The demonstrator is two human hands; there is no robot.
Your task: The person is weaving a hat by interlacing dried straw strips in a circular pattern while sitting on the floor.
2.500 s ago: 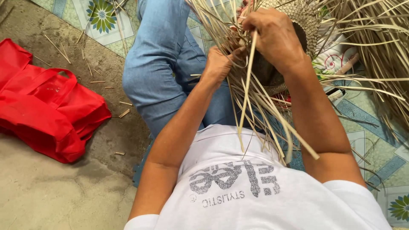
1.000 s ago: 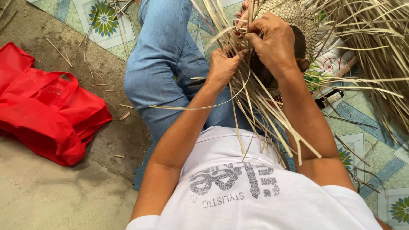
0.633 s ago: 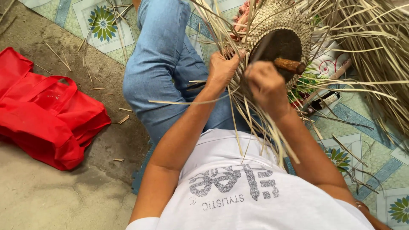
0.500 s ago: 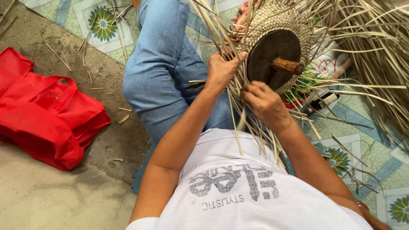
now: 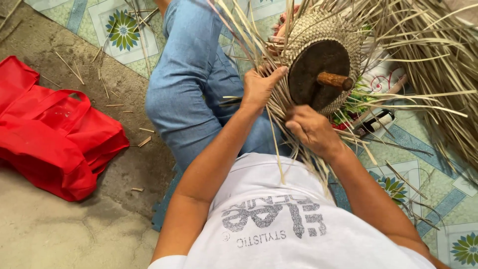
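Gripping the rim of the round, half-woven pale straw basket (image 5: 323,35), the left hand (image 5: 259,87) closes on its strands; the right hand (image 5: 311,129) pinches loose straw strips (image 5: 298,159) just below the dark wooden mould (image 5: 318,74).

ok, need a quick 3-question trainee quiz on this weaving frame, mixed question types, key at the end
1. True or false: the left hand grips the straw strands at the edge of the woven piece.
2. Multiple choice: the red bag lies on A) the patterned mat, B) the bare concrete floor, C) the person's lap.
3. Fill in: a short wooden ___ sticks out of the dark round form inside the weave.

Key
1. True.
2. B; the patterned mat is under the person instead.
3. Peg. The right hand grips strands just below the form.
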